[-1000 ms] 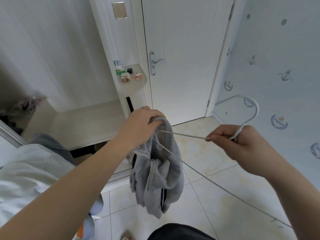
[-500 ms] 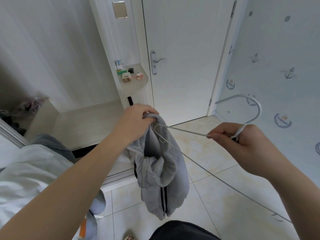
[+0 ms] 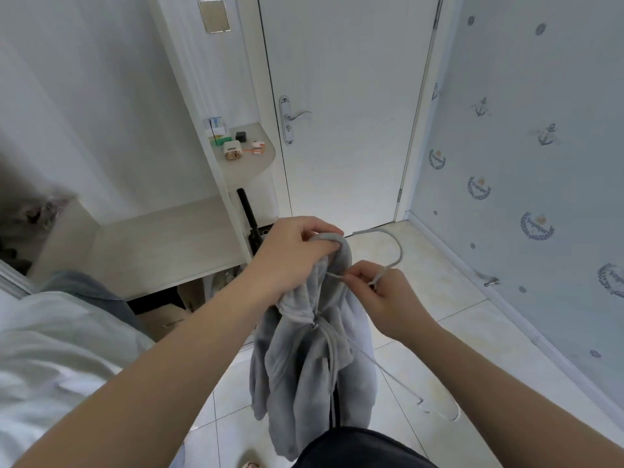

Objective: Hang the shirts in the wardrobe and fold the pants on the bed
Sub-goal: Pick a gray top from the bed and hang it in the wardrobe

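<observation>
Now the left hand, knuckles up, has its grip curled tight round the top of a soft grey zip-up hoodie. The hoodie hangs down toward 6 o'clock over the pale tiled floor. Just beside it, at 4 o'clock from the left hand, the right hand pinches a thin white wire hanger. The hanger's hook curves up toward 1 o'clock.

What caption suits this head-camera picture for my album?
Left hand grips a grey hooded top; right hand holds a white hanger at its collar.

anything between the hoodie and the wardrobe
Nothing visible does. The hoodie, held by the left hand with the right hand on the hanger, hangs before the open wardrobe.
</observation>
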A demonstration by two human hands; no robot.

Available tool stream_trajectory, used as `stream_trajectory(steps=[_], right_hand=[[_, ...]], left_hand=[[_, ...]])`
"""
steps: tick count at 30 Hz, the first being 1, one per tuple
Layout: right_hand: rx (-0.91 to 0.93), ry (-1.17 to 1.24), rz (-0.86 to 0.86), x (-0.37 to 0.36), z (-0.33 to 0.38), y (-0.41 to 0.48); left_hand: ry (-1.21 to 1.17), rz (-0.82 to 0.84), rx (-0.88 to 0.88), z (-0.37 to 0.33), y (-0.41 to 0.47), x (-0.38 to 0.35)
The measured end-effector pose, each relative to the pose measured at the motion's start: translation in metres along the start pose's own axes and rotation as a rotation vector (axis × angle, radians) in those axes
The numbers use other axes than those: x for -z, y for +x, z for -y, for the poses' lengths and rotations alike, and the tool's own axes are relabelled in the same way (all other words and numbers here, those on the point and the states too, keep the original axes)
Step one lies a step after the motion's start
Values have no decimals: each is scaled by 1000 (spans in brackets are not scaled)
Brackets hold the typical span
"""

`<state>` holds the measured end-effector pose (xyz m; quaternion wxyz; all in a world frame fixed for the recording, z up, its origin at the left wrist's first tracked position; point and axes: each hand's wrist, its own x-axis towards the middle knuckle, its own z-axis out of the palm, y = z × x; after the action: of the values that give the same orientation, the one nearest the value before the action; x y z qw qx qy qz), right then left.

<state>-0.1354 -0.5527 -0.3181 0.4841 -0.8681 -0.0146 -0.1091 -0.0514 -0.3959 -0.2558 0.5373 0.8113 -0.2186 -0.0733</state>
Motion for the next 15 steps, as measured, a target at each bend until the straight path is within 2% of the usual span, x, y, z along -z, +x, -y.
stream_trajectory(steps=[5,8,12,14,15], right_hand=[[134,235,-106,15,6,-2],[78,364,-102,1,3,0],[-2,383,-38,-23,-2,1],[33,452,-69,-16,0,0],[55,493,-81,-10,2,1]], left_hand=[[12,-11,14,-2,-6,-3],[12,10,-18,-9,-10,-7],[11,81,58,-10,-19,-14],[107,103,14,-9,-20,-4],[243,94,-67,-8,-21,3]])
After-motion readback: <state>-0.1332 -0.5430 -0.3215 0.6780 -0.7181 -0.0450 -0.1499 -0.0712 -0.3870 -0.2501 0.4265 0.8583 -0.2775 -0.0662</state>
